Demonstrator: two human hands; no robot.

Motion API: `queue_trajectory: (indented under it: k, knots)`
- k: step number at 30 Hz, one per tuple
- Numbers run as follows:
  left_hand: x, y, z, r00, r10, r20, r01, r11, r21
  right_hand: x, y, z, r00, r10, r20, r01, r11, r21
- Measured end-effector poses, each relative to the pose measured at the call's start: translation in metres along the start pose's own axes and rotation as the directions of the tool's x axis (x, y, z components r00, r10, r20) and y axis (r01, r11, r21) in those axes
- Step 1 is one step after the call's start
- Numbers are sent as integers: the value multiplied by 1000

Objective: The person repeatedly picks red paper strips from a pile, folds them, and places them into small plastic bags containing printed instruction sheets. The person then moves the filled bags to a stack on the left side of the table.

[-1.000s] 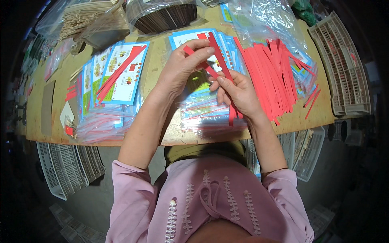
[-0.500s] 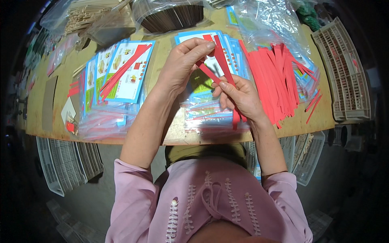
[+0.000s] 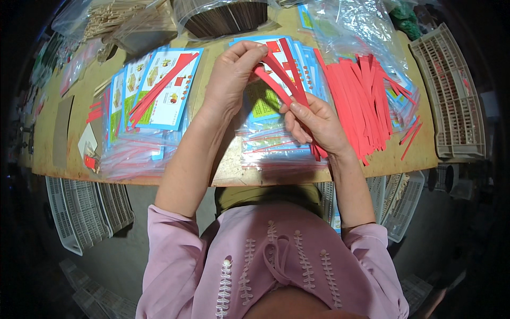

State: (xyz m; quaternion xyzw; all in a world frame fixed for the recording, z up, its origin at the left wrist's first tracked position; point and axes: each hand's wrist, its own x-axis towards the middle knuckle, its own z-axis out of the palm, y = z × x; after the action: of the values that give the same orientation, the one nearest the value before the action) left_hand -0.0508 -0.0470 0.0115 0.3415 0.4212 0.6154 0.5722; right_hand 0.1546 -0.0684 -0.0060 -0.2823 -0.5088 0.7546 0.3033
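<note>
Pinching a few red paper strips near the top middle of the picture, the left hand grips their upper ends while the right hand closes around the lower ends, keeping them bunched above the clear bags of cards. More red strips lie on the right of the table.

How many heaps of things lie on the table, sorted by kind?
Loose red strip heaps: 1
Printed card stacks: 2, left and middle
Dark stick bundles in bags: 1
Pale stick bags: 1
Total: 5
</note>
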Motion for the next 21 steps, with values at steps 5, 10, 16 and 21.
queue_trajectory:
  k: [5,10,16,21]
  knots:
    - [-1,-3,4,995,102,10,-102,993,51,1,-1,-2,999,-12,-53,16,997,72]
    - [1,-7,-2,990,102,98,-107,993,48,2,0,1,995,-28,-94,33,998,48]
    - [-10,3,11,983,-73,168,101,982,-160,1,1,0,996,-60,-73,63,997,41]
    - [-12,7,9,926,-131,353,160,986,-55,0,-1,0,994,-87,-59,90,994,59]
